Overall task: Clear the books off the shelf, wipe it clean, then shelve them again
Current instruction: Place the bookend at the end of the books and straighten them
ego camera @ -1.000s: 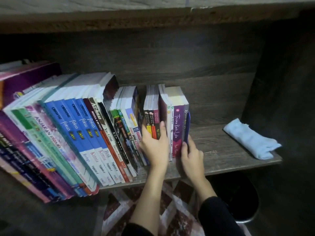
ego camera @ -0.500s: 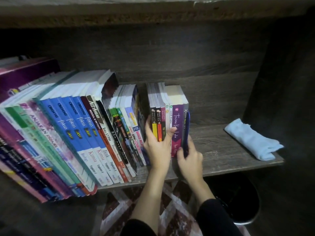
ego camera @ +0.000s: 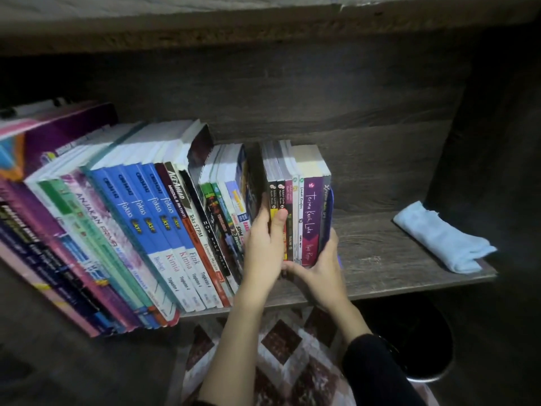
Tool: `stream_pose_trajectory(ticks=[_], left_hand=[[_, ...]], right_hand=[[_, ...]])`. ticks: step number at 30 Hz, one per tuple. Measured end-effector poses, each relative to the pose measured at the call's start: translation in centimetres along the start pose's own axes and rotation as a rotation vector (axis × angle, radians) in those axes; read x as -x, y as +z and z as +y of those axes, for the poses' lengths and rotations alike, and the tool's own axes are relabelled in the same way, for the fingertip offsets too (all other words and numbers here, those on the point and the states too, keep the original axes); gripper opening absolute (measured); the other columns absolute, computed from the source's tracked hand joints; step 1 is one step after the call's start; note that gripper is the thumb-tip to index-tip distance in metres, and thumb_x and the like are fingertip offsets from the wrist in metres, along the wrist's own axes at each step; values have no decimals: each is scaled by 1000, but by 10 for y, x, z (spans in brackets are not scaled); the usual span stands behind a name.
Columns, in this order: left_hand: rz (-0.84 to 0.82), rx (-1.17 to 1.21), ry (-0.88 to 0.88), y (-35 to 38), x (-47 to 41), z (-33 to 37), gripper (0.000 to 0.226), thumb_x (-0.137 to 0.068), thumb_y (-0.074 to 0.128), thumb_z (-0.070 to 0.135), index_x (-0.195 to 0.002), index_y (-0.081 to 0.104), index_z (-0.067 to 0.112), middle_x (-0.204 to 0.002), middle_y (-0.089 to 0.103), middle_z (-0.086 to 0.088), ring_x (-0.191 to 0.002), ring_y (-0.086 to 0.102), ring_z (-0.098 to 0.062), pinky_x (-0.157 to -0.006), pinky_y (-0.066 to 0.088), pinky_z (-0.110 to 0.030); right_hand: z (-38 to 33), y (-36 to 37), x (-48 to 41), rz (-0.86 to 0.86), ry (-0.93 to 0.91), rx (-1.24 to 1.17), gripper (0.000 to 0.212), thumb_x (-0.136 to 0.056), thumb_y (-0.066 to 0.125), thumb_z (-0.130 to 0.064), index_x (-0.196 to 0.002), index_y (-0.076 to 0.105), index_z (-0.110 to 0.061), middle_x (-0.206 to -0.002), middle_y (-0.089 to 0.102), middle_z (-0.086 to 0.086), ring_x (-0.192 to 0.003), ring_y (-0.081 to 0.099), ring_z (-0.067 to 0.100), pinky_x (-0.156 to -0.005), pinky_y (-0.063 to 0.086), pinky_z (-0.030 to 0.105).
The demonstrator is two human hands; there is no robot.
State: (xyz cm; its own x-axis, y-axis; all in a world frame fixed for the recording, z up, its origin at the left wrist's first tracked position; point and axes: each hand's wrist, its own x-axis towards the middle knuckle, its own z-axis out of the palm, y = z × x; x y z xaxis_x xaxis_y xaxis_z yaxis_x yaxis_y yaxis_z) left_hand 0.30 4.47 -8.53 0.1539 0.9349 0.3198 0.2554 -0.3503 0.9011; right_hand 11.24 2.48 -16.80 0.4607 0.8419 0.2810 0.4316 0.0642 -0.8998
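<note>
small books (ego camera: 309, 218) squeezed together, upright, spines outward, left hand (ego camera: 263, 247), right hand (ego camera: 322, 273) clasping them

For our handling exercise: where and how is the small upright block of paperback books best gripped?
Probably by its two outer covers, squeezed from the front: the small upright block of paperback books stands apart, spines outward, with the left hand and right hand flanking it.

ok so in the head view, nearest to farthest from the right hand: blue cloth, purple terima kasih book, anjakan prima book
1. purple terima kasih book, in the bunch of small books the right hand grips.
2. blue cloth, off to the right.
3. anjakan prima book, far left.
</note>
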Motion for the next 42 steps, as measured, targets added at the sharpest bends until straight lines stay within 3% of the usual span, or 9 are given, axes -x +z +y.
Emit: stream_pose_trajectory(ticks=[3, 8, 12, 16, 22, 27, 32, 38, 42], left_hand=[[31, -172, 74, -19, -1, 15, 48, -91, 59, 27, -136, 48, 12, -88, 68, -9, -49, 50, 12, -52, 41, -1], [30, -212, 58, -28, -3, 18, 56, -81, 71, 17, -132, 50, 7, -127, 59, -9, -91, 56, 1, -72, 35, 8], [79, -79, 34, -21, -2, 7, 45, -83, 70, 11, -126, 58, 5, -116, 67, -8, -95, 64, -2, -87, 53, -23], [125, -42, 41, -16, -3, -1, 36, -82, 71, 12, -117, 65, 4, -107, 70, -7, -90, 67, -6, -84, 57, -31], [300, -283, 233, -16, 9, -6, 23, -79, 74, 29, -99, 73, 17, -91, 71, 3, -64, 51, 9, -57, 40, 0], [474, -342, 324, -14, 10, -8, 52, -98, 34, 35, -146, 22, 22, -102, 47, -7, -54, 43, -4, -46, 36, -15], [488, -493, 311, -15, 8, -7, 66, -94, 42, 21, -151, 7, 21, -101, 43, -8, -51, 42, -7, -47, 34, -21], [520, -643, 427, -13, 3, -9, 62, -89, 53, 20, -146, 30, 18, -98, 37, -5, -73, 49, -16, -49, 35, -19], [545, -623, 488, -10, 0, -12, 68, -81, 68, 8, -143, 41, 10, -121, 34, -7, -102, 45, -20, -74, 47, -24]], right_hand=[[0, 0, 0, -3, 2, 1, 124, -41, 73, -76, -140, 11, -36, -141, 43, -2, -124, 48, 16, -98, 45, 45], [-2, -1, 0, -5, 49, -13, 127, -38, 77, -74, -141, 14, -36, -139, 44, -7, -122, 50, 14, -96, 47, 44], [-4, -1, -1, 5, 71, -23, 117, -44, 87, -57, -136, 17, -40, -135, 46, -10, -119, 50, 14, -93, 45, 36], [-12, 6, 3, 72, 39, -18, 132, -36, 82, -65, -141, 7, -38, -148, 31, 0, -134, 38, 19, -105, 39, 41], [-17, 19, 4, 171, 49, 62, 128, -45, 86, -56, -141, 1, -41, -150, 23, 4, -139, 27, 24, -108, 33, 53], [-14, 18, 5, 179, 21, 42, 130, -50, 90, -45, -147, 5, -27, -150, 22, 2, -139, 24, 21, -112, 29, 51], [-16, 18, 6, 177, 28, 48, 131, -51, 90, -45, -148, 6, -23, -151, 22, 3, -140, 25, 22, -111, 30, 51], [-18, 17, 6, 169, 42, 66, 127, -49, 87, -53, -144, 3, -36, -150, 23, 2, -138, 28, 22, -108, 33, 52], [-19, 17, 7, 172, 40, 73, 129, -51, 88, -50, -147, 5, -27, -149, 24, 3, -138, 27, 22, -109, 32, 51]])
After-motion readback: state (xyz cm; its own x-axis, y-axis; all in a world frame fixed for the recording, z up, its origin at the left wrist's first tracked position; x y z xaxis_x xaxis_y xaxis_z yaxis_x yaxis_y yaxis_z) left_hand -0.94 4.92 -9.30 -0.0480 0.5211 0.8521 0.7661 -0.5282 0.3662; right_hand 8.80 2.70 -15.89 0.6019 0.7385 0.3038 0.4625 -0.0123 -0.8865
